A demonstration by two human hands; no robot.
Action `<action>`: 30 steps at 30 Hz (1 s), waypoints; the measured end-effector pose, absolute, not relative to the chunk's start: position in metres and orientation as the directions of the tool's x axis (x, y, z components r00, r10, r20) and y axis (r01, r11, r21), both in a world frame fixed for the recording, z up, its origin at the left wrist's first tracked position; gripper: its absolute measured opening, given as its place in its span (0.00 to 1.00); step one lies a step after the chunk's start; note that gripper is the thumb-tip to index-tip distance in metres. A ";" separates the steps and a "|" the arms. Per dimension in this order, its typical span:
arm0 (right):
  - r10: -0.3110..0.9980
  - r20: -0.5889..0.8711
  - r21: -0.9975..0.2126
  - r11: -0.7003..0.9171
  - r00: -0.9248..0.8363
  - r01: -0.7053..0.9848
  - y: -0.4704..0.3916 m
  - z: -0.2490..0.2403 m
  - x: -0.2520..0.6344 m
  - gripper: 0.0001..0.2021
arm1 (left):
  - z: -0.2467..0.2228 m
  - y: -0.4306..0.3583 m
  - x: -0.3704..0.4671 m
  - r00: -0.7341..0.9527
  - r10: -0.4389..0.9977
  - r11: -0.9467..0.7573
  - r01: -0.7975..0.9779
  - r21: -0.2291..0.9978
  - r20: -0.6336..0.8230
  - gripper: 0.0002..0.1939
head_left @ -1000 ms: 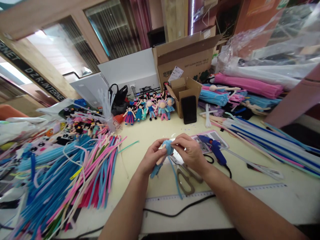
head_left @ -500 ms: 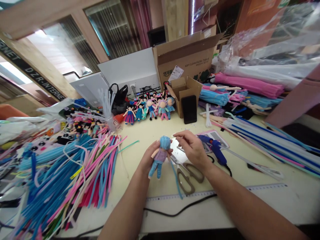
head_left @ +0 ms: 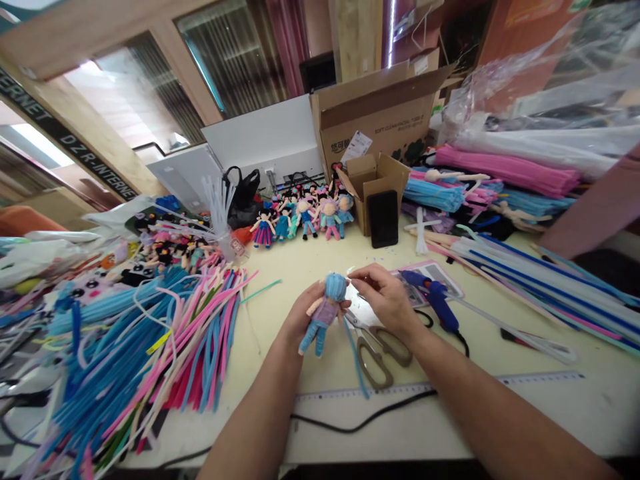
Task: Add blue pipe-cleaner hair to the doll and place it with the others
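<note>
A small doll of fuzzy pipe cleaners, with blue hair, a lilac top and blue legs, is held upright in my left hand. The doll leans slightly, its head toward my right hand. That hand is closed in a pinch just right of the doll's head; anything between its fingertips is too small to make out. Below the hands lie scissors with grey-brown handles. Beside them a blue pipe cleaner hangs or lies; whether it joins the doll cannot be seen.
Right of my right hand rests a blue glue gun with a black cord. A ruler runs along the front. Loose pipe cleaners pile up at left, more bundles at right. Finished dolls, a black phone and cardboard boxes stand behind.
My right hand's fingertips have drawn together and come closer to the doll's head. My left hand keeps hold of the doll. The whole view has shifted slightly.
</note>
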State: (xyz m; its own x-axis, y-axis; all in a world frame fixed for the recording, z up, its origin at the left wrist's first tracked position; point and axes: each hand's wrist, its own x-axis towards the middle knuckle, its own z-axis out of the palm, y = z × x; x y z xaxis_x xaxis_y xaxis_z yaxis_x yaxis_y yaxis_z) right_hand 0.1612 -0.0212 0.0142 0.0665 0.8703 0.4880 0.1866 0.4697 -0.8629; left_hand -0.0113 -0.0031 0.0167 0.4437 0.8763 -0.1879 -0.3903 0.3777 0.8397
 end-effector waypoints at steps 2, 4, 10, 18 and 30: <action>0.869 0.490 -0.863 0.474 0.066 0.174 -0.022 0.015 0.161 0.03 | 0.016 -0.004 -0.011 0.443 0.879 0.368 -0.403 0.838 -0.174 0.16; 0.868 0.492 -0.863 0.477 0.060 0.167 -0.023 0.016 0.161 0.02 | 0.015 -0.004 -0.011 0.463 0.872 0.360 -0.388 0.849 -0.158 0.19; 0.857 0.513 -0.843 0.494 0.044 0.216 -0.024 0.018 0.161 0.01 | 0.019 -0.007 -0.010 0.481 0.864 0.336 -0.330 0.882 -0.149 0.25; 0.816 0.578 -0.783 0.547 0.022 0.297 -0.027 0.022 0.162 0.03 | 0.021 -0.009 -0.009 0.481 0.866 0.323 -0.327 0.888 -0.138 0.24; 0.766 0.640 -0.676 0.599 -0.061 0.428 -0.033 0.023 0.158 0.05 | 0.018 -0.010 -0.009 0.502 0.859 0.288 -0.322 0.902 -0.095 0.22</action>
